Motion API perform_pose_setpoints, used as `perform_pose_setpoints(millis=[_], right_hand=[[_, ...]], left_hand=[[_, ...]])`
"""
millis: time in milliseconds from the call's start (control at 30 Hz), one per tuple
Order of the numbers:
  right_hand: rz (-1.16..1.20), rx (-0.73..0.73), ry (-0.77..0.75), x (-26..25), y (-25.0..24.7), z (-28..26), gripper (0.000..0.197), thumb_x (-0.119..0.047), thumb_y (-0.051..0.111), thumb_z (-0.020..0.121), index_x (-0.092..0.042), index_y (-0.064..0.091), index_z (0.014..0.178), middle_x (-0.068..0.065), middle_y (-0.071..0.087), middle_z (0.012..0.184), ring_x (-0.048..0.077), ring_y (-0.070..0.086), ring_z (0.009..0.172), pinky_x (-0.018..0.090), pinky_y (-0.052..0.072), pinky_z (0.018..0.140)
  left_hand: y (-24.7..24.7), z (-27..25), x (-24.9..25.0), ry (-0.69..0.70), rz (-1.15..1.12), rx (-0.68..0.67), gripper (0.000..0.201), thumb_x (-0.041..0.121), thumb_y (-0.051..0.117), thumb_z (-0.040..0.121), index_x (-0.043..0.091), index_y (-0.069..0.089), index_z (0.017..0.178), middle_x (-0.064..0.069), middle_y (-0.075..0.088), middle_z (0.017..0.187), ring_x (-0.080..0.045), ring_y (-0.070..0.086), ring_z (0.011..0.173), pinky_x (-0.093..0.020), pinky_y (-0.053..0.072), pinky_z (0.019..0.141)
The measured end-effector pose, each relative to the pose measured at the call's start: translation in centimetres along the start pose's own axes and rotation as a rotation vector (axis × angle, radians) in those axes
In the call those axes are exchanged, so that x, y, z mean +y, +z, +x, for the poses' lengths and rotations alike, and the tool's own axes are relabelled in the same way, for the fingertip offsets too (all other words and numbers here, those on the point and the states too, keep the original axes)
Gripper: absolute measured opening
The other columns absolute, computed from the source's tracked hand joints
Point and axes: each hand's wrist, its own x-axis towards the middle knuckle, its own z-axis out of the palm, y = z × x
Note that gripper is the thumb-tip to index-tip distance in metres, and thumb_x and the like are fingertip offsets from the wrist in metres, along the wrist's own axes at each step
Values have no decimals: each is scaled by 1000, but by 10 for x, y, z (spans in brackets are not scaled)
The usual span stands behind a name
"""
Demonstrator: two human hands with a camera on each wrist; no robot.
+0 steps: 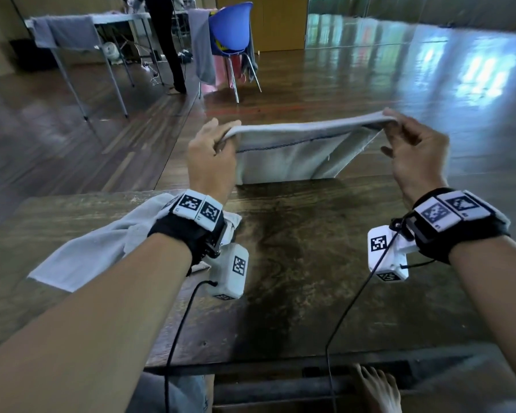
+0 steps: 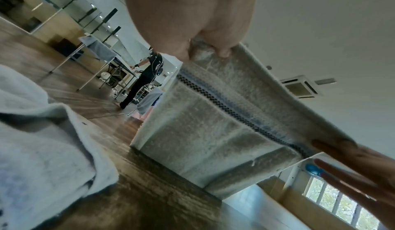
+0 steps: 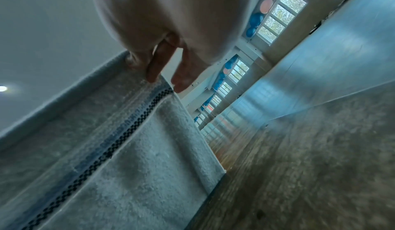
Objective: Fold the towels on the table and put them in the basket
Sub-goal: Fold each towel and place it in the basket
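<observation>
A pale grey towel (image 1: 295, 153) with a dark stitched stripe hangs above the far edge of the wooden table (image 1: 295, 278), stretched between both hands. My left hand (image 1: 218, 144) pinches its left top corner. My right hand (image 1: 399, 135) pinches the right top corner, with its lower fingers spread loose. The towel (image 2: 213, 123) hangs doubled, its lower edge at the table's far edge. In the right wrist view the stripe runs along the towel (image 3: 138, 157) below my fingers (image 3: 156, 68). A second pale towel (image 1: 102, 248) lies crumpled on the table under my left forearm. No basket is in view.
Beyond the table, a blue chair (image 1: 233, 34) draped with cloths stands on the glossy wooden floor. A folding table (image 1: 81, 25) with a grey towel stands at the back left, and a person (image 1: 167, 40) is beside it. My bare foot (image 1: 379, 389) shows under the table.
</observation>
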Motion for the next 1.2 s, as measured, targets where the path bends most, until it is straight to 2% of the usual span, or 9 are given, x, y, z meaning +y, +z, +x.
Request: perform_pose_setpoints(millis=[100,200,333,533,767,867,1000,1100,1200], right_hand=[[-86,-36,31,6,-5,-2,17,-37,71,90,-54,75,92,-25,74,99,4,70,101,38,59,91],[-259,-197,320,23,-14,-11,20,-30,72,91,-42,76,75,-9,77,90,18,75,92,46,61,85],[-224,-240,303,21,-15,-14,17,-26,71,92,-37,79,82,-11,78,84,11,76,82,43,59,79],[-84,-159,154,5,-18,-10,13,-28,72,92,-38,78,98,-15,77,93,8,74,93,28,58,81],[-277,-316,264,10,-35,-22,9,-32,72,91,-34,79,87,-10,79,89,12,76,80,25,54,65],[-636,-503,162,15,-51,-32,14,-30,70,92,-24,81,87,2,76,76,17,72,73,32,54,69],[-802,-737,172,4,-73,-59,13,-28,72,91,-19,81,87,4,68,64,13,53,60,29,38,61],[-713,-763,184,-4,-88,-70,12,-24,72,90,-17,79,84,-14,63,56,-2,51,51,24,38,61],[-606,-668,149,-9,-101,-80,11,-22,71,91,-14,79,93,-4,74,77,6,60,68,31,46,75]], left_hand=[[-1,-5,-7,-8,158,-94,27,12,56,96,12,74,115,-21,69,111,-38,61,110,-40,49,94],[-1,-18,-17,-140,273,-201,22,9,57,95,10,77,104,-9,70,85,-32,68,86,-27,49,70],[-4,-16,-15,-243,-12,-104,24,5,61,94,18,78,104,-7,75,95,-33,74,68,-48,62,68],[0,-14,0,72,9,37,22,8,63,91,13,78,107,-1,76,102,-13,69,96,-25,55,90],[-10,-33,-15,151,236,-131,16,8,64,92,9,79,99,5,70,81,-10,62,75,-8,42,68],[-24,-40,-32,36,467,-448,33,9,67,90,3,58,59,-1,40,51,-14,34,51,-25,31,58],[-49,-56,-36,-38,522,-815,49,25,71,90,-3,45,59,-12,33,60,-18,28,57,-31,21,56],[-59,-59,-31,-29,486,-793,48,29,74,88,-3,52,61,-17,41,60,-19,36,59,-28,26,57],[-65,-64,-22,-9,480,-740,29,30,76,86,10,64,67,-18,62,70,-19,48,66,-30,37,63]])
